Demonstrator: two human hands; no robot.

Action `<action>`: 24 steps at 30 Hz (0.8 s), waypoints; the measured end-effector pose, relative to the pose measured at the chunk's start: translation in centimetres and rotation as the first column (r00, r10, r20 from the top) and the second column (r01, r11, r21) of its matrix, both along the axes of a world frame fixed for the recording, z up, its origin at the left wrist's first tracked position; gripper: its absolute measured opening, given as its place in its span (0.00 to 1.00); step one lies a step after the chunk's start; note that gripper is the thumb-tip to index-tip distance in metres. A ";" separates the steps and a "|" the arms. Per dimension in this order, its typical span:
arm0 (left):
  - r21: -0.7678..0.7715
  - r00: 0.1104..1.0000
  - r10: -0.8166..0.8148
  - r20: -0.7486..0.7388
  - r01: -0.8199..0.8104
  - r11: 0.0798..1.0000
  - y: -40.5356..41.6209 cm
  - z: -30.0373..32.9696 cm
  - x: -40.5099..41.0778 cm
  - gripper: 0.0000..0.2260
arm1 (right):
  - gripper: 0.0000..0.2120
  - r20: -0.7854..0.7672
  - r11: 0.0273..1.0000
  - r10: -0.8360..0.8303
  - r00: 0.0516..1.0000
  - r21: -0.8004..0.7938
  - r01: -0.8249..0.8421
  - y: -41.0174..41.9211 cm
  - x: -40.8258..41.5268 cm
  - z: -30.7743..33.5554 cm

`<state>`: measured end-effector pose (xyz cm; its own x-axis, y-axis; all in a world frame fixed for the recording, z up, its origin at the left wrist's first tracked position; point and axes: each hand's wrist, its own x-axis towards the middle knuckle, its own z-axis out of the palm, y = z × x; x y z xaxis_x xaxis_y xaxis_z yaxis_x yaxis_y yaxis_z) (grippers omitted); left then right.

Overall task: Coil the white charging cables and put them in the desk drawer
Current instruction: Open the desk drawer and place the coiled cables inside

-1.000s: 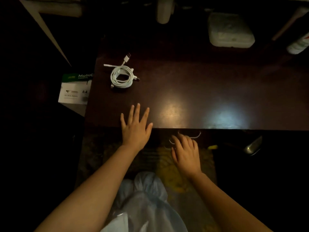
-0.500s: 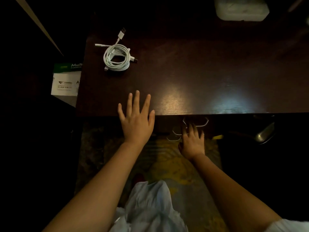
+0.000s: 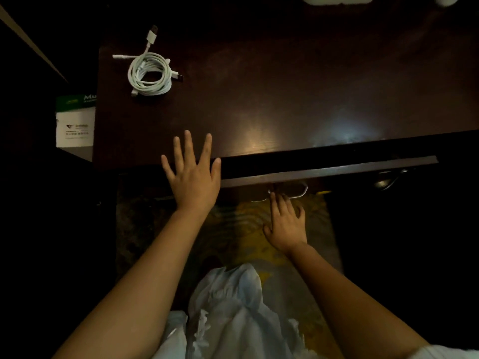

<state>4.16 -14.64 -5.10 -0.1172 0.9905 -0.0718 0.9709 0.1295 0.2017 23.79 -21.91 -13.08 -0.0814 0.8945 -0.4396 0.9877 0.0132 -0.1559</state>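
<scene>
A paper box [image 3: 74, 120] sits at the far left, beside the desk [image 3: 285, 86]. On the desk's far left corner lie the coiled white cables [image 3: 149, 73], their plug ends sticking out. The left hand [image 3: 193, 174] rests flat on the near edge of the desk, fingers straight and spread, its grip holding nothing. To the right, the drawer [image 3: 329, 171] stands slightly open. The right hand [image 3: 285, 221] reaches its fingertips to the drawer handle [image 3: 300, 191]; whether that grip closes round the handle cannot be told.
</scene>
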 end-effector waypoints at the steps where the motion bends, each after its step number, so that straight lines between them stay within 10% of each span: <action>1: -0.002 1.000 -0.001 0.001 0.001 1.000 -0.1 0.1 0.0 0.24 | 0.36 -0.004 1.000 0.004 1.000 -0.008 -0.004 -0.8 0.2 0.1; 24: -0.020 0.994 -0.103 -0.027 0.103 0.995 -2.6 -0.2 -0.4 0.26 | 0.34 -0.057 0.996 -0.028 0.998 -0.092 0.022 -12.3 1.7 0.3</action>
